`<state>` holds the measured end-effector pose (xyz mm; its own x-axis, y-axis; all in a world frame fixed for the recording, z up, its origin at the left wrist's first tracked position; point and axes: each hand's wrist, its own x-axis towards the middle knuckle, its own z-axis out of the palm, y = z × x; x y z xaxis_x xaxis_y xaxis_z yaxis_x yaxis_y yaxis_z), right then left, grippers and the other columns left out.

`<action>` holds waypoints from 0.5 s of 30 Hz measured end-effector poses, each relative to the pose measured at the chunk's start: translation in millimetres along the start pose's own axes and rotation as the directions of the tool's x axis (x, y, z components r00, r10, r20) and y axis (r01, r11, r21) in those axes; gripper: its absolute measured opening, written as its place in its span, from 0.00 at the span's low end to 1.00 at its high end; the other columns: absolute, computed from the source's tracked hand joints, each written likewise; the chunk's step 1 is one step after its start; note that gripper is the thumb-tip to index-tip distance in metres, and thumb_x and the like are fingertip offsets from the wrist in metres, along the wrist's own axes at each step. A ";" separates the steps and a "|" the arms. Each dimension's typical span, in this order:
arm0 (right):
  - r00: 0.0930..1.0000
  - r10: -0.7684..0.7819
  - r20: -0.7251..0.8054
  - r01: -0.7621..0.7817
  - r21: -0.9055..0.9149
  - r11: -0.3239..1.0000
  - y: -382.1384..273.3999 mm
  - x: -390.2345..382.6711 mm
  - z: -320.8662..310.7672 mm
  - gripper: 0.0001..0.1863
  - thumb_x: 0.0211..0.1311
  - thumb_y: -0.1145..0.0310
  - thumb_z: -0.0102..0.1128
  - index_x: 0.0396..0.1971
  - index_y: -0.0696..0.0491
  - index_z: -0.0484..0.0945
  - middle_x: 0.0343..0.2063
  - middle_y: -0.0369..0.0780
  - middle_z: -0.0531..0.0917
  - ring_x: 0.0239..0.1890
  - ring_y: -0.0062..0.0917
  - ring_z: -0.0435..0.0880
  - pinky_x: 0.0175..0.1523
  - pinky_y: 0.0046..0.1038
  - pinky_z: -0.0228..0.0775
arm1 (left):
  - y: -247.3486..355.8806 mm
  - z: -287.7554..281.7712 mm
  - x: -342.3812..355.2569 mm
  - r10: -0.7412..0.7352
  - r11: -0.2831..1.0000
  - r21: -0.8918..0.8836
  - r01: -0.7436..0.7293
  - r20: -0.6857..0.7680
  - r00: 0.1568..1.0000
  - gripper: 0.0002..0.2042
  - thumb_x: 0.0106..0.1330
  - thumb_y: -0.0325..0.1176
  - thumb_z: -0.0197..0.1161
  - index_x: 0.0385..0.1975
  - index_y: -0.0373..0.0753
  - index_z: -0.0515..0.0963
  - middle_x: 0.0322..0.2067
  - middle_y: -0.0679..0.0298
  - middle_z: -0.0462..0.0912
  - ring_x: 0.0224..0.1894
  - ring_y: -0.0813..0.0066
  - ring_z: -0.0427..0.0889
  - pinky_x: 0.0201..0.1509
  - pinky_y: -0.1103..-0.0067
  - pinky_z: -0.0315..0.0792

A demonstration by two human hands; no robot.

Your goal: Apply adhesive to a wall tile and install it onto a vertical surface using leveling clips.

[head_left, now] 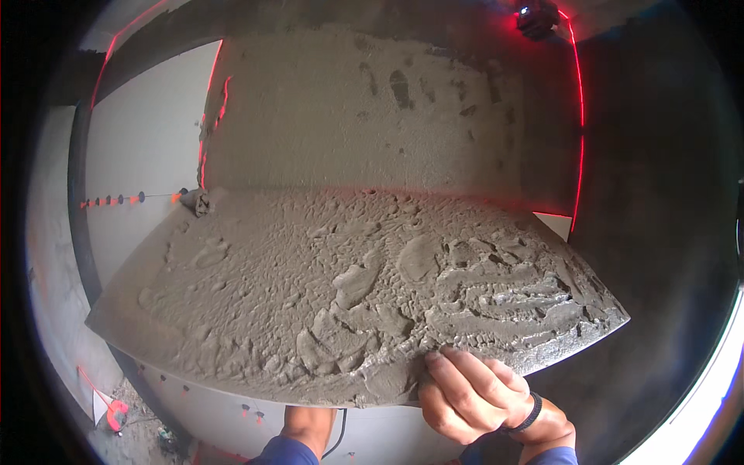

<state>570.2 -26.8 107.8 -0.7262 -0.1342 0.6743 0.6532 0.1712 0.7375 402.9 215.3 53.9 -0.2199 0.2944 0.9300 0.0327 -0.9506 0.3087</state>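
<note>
A large tile (232, 302) spans the middle of the view, slightly tilted, its upward face coated in rough grey mortar with thicker ridges and lumps on the right. My right hand (469, 395) grips its near edge right of the middle, fingers curled onto the mortar. My left hand (308, 426) goes under the tile left of the middle; only the wrist shows and its fingers are hidden.
Beyond is a grey mortar bed (318, 101). Pale laid tiles (143, 132) at left carry small orange-and-black clips (139, 197). A black laser level (539, 17) at upper right accompanies red lines. A red tool (116, 415) lies lower left.
</note>
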 end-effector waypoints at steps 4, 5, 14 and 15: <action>1.000 -0.020 0.022 0.020 -0.005 1.000 6.8 -4.8 -0.5 0.05 0.53 0.70 0.58 0.29 0.46 0.74 0.38 0.36 0.85 0.36 0.23 0.84 0.34 0.19 0.63 | 3.0 11.3 -30.5 -0.062 0.993 0.095 0.063 -0.012 0.998 0.21 0.74 0.49 0.51 0.57 0.40 0.69 0.56 0.52 0.74 0.58 0.61 0.71 0.60 0.64 0.71; 0.999 -0.048 -0.007 0.048 -0.012 0.999 8.4 -8.4 1.3 0.04 0.54 0.70 0.58 0.29 0.45 0.74 0.38 0.36 0.85 0.35 0.23 0.84 0.34 0.20 0.63 | 5.8 14.6 -39.6 -0.078 0.990 0.118 0.079 -0.009 0.997 0.21 0.74 0.49 0.51 0.57 0.40 0.70 0.56 0.52 0.74 0.58 0.61 0.72 0.59 0.64 0.71; 0.989 0.025 -0.146 -0.029 -0.025 0.999 6.4 -3.3 10.8 0.06 0.60 0.68 0.53 0.28 0.47 0.80 0.31 0.37 0.86 0.33 0.23 0.84 0.33 0.21 0.64 | 20.5 54.3 -77.4 -0.108 0.954 0.292 0.073 0.104 0.989 0.19 0.74 0.47 0.51 0.53 0.39 0.71 0.53 0.53 0.76 0.54 0.61 0.73 0.56 0.65 0.72; 0.993 -0.047 -0.108 0.039 -0.077 0.996 13.9 -2.3 5.6 0.06 0.60 0.64 0.53 0.28 0.44 0.80 0.34 0.33 0.87 0.35 0.18 0.84 0.34 0.16 0.61 | 22.0 62.2 -75.3 -0.091 0.953 0.298 0.056 0.107 0.990 0.19 0.74 0.47 0.51 0.53 0.39 0.71 0.52 0.53 0.76 0.54 0.61 0.73 0.56 0.66 0.72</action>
<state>579.7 -18.6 116.3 -0.7287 -0.2463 0.6391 0.6393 0.0902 0.7637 480.9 178.4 3.1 -0.1159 0.3890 0.9139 0.3096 -0.8601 0.4054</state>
